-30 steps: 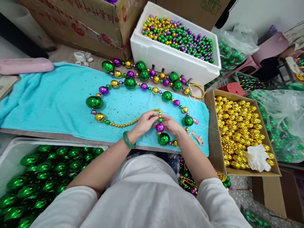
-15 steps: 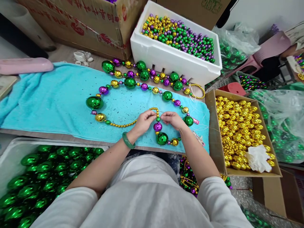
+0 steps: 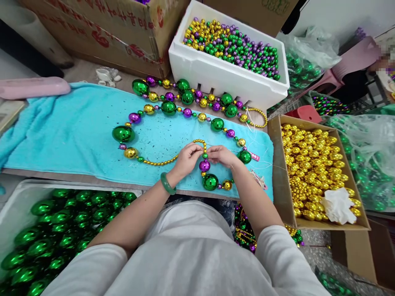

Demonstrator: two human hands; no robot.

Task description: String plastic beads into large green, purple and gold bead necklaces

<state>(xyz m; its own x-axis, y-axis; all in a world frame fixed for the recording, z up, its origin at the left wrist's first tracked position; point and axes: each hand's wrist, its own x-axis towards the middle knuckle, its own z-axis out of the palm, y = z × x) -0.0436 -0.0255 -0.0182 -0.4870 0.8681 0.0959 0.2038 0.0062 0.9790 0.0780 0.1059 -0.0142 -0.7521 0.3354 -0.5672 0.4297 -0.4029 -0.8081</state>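
Observation:
A bead necklace (image 3: 168, 108) of green, purple and gold balls lies in a loop on a turquoise towel (image 3: 92, 135). My left hand (image 3: 189, 158) pinches the necklace where small gold beads meet a small green one. My right hand (image 3: 220, 155) is closed at the same spot from the right, its fingertips against the strand; whether they hold thread or a bead is too small to tell. Below the hands hang a purple bead (image 3: 204, 165) and a large green bead (image 3: 210, 182). A small red tag (image 3: 254, 156) lies right of my right hand.
Finished-looking strands (image 3: 187, 97) lie along the far edge by a white foam box (image 3: 228, 78) of small beads. Gold beads fill a cardboard box (image 3: 279, 176) on the right. At lower left is a tub of large green beads (image 3: 46, 246). Thin threads (image 3: 265, 164) trail rightward.
My right hand has moved slightly left, so its fingertips now meet the strand beside my left fingers. The necklace on the towel lies as before.

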